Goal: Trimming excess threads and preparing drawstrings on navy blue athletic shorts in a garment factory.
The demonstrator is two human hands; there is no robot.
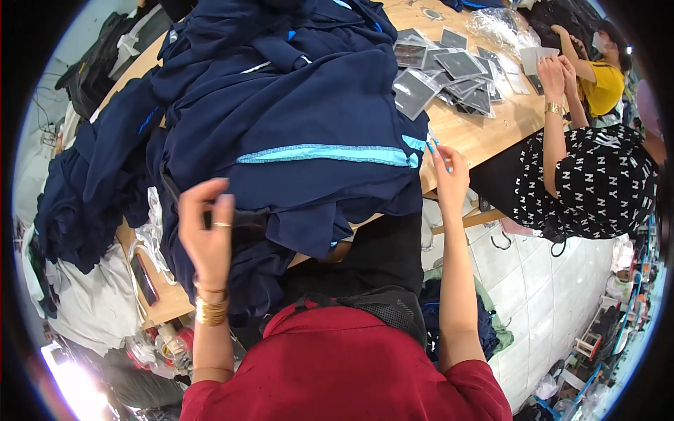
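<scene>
A large navy garment (316,112) lies spread over the table in front of me, with a light blue strip (323,153) running across it, its seam edges showing. My left hand (205,228) is over the garment's near left part. It is blurred, its fingers bent and apart, with nothing visible between them. At the strip's right end, my right hand (451,172) pinches a small blue tool (433,145), mostly covered by the fingers. Its exact kind is too small to make out. A dark fold hides part of the garment near my left hand.
More navy garments (98,175) hang over the table's left side. Flat dark pieces in clear packets (456,67) are heaped on the wooden table (516,126) at right, near crumpled clear plastic (502,28). Two co-workers sit along the right edge. Cloth (456,316) lies on the tiled floor.
</scene>
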